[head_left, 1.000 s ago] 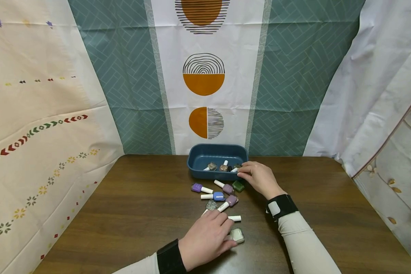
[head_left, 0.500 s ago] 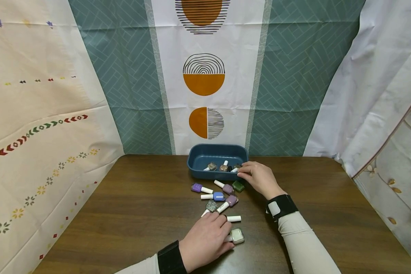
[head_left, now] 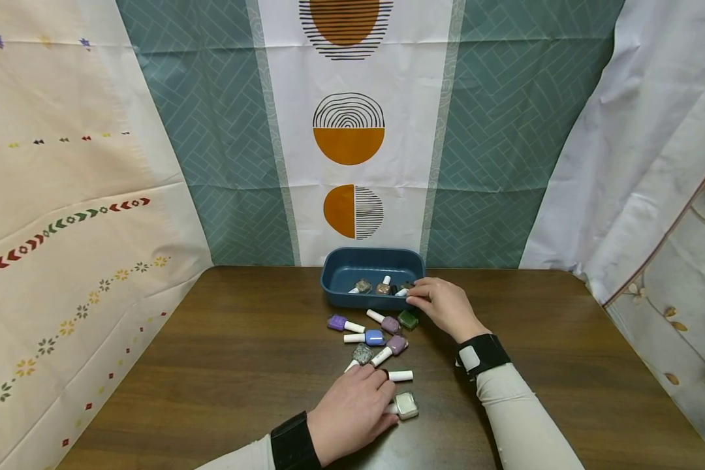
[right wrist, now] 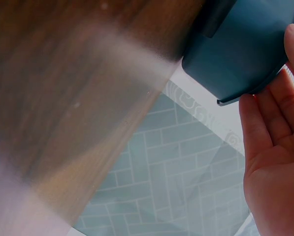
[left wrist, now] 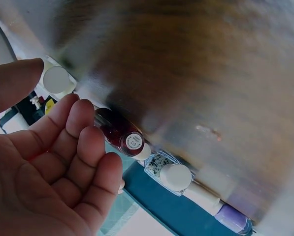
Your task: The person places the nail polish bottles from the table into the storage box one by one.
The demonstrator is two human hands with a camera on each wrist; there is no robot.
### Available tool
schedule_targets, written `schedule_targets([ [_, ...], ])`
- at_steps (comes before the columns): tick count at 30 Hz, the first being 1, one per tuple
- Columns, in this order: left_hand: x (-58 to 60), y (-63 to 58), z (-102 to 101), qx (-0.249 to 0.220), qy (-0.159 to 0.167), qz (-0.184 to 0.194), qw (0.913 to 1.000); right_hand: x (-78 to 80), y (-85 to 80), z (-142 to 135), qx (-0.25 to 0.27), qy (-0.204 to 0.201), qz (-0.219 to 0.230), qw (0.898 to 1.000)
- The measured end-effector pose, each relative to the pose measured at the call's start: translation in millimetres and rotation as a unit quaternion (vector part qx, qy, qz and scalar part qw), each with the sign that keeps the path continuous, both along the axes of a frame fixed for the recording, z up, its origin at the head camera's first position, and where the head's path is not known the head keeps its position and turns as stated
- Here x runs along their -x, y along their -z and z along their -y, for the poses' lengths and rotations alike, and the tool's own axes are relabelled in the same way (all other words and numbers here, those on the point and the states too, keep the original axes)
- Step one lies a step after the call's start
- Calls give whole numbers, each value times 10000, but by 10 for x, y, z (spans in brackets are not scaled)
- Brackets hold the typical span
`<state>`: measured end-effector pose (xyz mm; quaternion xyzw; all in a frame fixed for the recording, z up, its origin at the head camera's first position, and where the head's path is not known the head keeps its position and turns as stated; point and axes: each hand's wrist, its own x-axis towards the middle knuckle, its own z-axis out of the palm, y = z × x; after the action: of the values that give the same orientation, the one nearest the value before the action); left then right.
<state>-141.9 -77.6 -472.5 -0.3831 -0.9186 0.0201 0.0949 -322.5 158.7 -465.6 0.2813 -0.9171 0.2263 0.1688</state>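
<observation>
1. Head view: my left hand (head_left: 352, 418) lies flat, palm down, on the tabletop (head_left: 223, 365), fingers relaxed, touching the pale green bottle (head_left: 407, 405) at its 3 o'clock. A dark red bottle sits under my fingers, mostly hidden. My right hand (head_left: 440, 305) rests at the near right corner of the blue tray (head_left: 335, 281), fingers lightly bent on its rim; whether they pinch anything I cannot tell. More nail polish bottles (head_left: 375, 337) lie scattered between my hands, at 6 o'clock from the tray.

2. Left wrist view: my fingers (left wrist: 87, 147) are open and straight, their tips touching the dark red bottle (left wrist: 123, 139); a glitter bottle (left wrist: 169, 172) lies just beyond.

3. Right wrist view: my open palm (right wrist: 277, 147) lies beside the tray's corner (right wrist: 235, 59).
</observation>
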Motion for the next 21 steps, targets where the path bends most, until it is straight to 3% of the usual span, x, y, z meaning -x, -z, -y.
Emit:
schedule_targets([
  [21,4,17,-27,191,83,-255,9995,-1,-4,0,-8,-54,-61,10000],
])
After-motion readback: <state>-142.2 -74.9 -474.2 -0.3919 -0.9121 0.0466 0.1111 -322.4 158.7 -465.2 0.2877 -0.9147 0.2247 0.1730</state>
